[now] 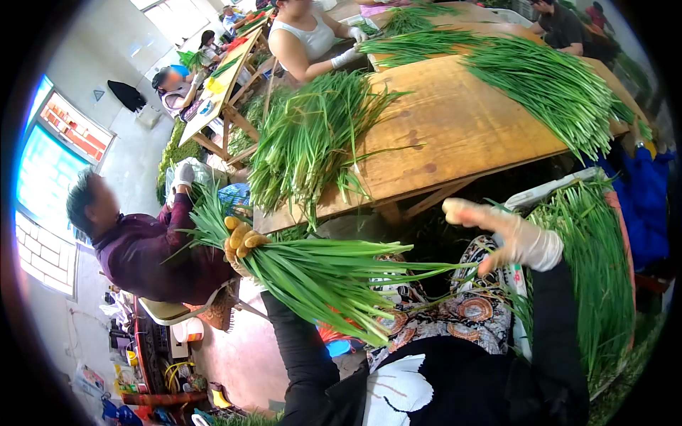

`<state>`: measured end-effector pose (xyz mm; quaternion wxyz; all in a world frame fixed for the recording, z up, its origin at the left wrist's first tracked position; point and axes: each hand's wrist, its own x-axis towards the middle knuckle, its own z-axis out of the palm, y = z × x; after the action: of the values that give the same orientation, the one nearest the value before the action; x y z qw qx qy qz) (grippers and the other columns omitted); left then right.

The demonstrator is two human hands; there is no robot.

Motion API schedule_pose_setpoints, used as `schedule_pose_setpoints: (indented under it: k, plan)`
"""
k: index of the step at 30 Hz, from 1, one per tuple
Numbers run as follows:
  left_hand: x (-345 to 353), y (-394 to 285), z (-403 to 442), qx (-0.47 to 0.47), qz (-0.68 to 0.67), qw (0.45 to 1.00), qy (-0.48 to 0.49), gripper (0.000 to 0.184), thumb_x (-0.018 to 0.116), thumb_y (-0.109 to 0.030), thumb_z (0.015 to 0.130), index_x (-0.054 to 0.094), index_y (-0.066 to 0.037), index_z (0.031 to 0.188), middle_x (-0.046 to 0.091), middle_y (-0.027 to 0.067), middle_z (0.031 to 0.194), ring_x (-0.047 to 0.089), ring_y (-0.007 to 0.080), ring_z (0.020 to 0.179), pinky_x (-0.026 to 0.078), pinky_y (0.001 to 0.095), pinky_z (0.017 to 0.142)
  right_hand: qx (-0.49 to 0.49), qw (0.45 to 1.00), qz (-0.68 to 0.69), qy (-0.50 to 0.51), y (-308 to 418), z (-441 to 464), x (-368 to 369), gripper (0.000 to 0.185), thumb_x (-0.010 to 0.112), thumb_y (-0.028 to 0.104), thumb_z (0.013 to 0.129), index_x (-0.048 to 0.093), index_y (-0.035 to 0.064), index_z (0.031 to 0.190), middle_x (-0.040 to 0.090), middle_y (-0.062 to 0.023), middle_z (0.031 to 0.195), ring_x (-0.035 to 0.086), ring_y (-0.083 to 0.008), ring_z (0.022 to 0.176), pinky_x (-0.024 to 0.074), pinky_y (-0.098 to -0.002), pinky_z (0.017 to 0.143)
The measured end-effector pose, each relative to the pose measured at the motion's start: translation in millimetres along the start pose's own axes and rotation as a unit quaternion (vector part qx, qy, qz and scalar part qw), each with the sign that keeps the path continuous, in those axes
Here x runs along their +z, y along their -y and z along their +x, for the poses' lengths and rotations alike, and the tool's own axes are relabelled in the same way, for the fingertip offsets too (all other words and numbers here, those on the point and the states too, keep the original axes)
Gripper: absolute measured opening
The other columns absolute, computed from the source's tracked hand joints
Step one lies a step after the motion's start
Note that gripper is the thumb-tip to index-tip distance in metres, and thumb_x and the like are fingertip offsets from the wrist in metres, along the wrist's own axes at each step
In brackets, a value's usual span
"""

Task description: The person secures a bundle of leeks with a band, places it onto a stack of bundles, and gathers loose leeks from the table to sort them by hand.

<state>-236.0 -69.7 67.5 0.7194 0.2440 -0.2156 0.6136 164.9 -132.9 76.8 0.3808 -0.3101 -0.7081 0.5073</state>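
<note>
Here's the bundle of leaves (312, 273), long, flat and glossy green, turning paler toward the ends on my right, where they fan loosely apart. It's in front of me, partly over my patterned trousers (483, 312), just off the near edge of the wooden table (440, 121). My left hand (243, 245), yellow-gloved, has its fingers wrapped tight around it! And my right hand (508, 238), in a pale glove, is spread wide, thumb well away from the fingers; a few thin strands reach toward that thumb, though I can't tell if they touch. The long axis runs from upper left through my fist, rightward and slightly down, paler ends pointing right
</note>
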Motion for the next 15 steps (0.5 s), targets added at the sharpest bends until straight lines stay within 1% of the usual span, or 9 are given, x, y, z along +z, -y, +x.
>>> schedule_pose_setpoints:
  k: [2,5,7,9,10,11,13,14,15]
  plan:
    - [-1,0,4,-0.014,0.024,1.000,-0.001,0.032,0.042,-0.011,0.086,0.039,0.003,0.115,0.043,0.0006,0.077,0.047,0.0092,0.067,0.041,0.0264,0.080,-0.046,0.981,-0.176,0.064,12,-3,9,0.085,0.068,0.040,0.064,0.027,0.0045,0.130,0.035,-0.0131,0.129,0.036,-0.0239,0.117,0.0282,-0.0339,0.098]
    - [-3,9,11,-0.019,0.052,0.997,-0.048,0.034,0.043,-0.012,0.086,0.039,0.003,0.116,0.044,0.0006,0.078,0.047,0.0092,0.067,0.042,0.0280,0.078,-0.108,0.940,-0.323,0.010,15,4,23,0.099,0.064,0.057,0.059,0.022,0.0040,0.131,0.032,-0.0160,0.131,0.030,-0.0301,0.120,0.0231,-0.0358,0.100]
    - [6,32,18,0.012,0.152,0.975,-0.159,0.037,0.047,-0.012,0.083,0.040,0.000,0.117,0.049,0.0023,0.082,0.049,0.0114,0.065,0.045,0.0291,0.074,-0.099,0.958,-0.269,0.006,6,7,33,0.102,0.066,0.054,0.058,0.016,0.0063,0.133,0.023,-0.0143,0.136,0.023,-0.0275,0.125,0.0200,-0.0371,0.102]
    - [30,70,40,-0.032,0.291,0.903,-0.315,0.039,0.053,-0.011,0.079,0.043,0.000,0.114,0.053,0.0048,0.082,0.051,0.0128,0.062,0.047,0.0283,0.067,-0.084,0.989,-0.113,0.044,-12,14,45,0.107,0.065,0.057,0.058,0.009,0.0077,0.135,0.014,-0.0138,0.139,0.015,-0.0266,0.128,0.0150,-0.0374,0.103]
    - [37,93,54,-0.099,0.238,0.916,-0.308,0.036,0.058,-0.009,0.075,0.047,-0.001,0.108,0.056,0.0065,0.081,0.053,0.0136,0.062,0.048,0.0281,0.060,-0.076,0.992,-0.084,0.059,-16,18,48,0.112,0.065,0.059,0.057,0.004,0.0051,0.134,0.008,-0.0168,0.139,0.008,-0.0270,0.129,0.0108,-0.0356,0.104]
    - [43,112,64,-0.144,0.307,0.872,-0.354,0.031,0.059,-0.008,0.074,0.049,-0.003,0.103,0.055,0.0053,0.079,0.053,0.0137,0.064,0.048,0.0281,0.058,-0.095,0.991,-0.080,0.049,-23,22,51,0.117,0.070,0.053,0.056,-0.003,0.0056,0.134,0.007,-0.0161,0.139,0.007,-0.0259,0.129,0.0102,-0.0350,0.104]
    - [46,157,81,-0.213,0.355,0.838,-0.355,0.028,0.061,-0.008,0.073,0.049,-0.003,0.098,0.054,0.0051,0.076,0.053,0.0135,0.062,0.048,0.0274,0.056,-0.069,0.989,0.133,0.012,-17,34,60,0.121,0.076,0.044,0.055,-0.008,0.0078,0.134,0.006,-0.0155,0.139,0.008,-0.0237,0.128,0.0110,-0.0343,0.103]
    - [42,176,91,-0.212,0.377,0.831,-0.349,0.027,0.061,-0.007,0.073,0.050,-0.003,0.097,0.054,0.0047,0.075,0.052,0.0129,0.060,0.047,0.0265,0.054,-0.048,0.988,0.148,-0.001,-21,41,58,0.123,0.079,0.036,0.054,-0.009,0.0100,0.134,0.005,-0.0146,0.139,0.008,-0.0219,0.128,0.0120,-0.0336,0.103]
    - [33,189,101,-0.226,0.382,0.833,-0.330,0.025,0.061,-0.006,0.073,0.050,-0.004,0.096,0.054,0.0041,0.074,0.052,0.0124,0.059,0.046,0.0257,0.053,-0.062,0.996,0.043,-0.053,-18,45,52,0.121,0.078,0.037,0.056,-0.010,0.0106,0.134,0.018,-0.0153,0.136,0.021,-0.0213,0.125,0.0214,-0.0320,0.100]
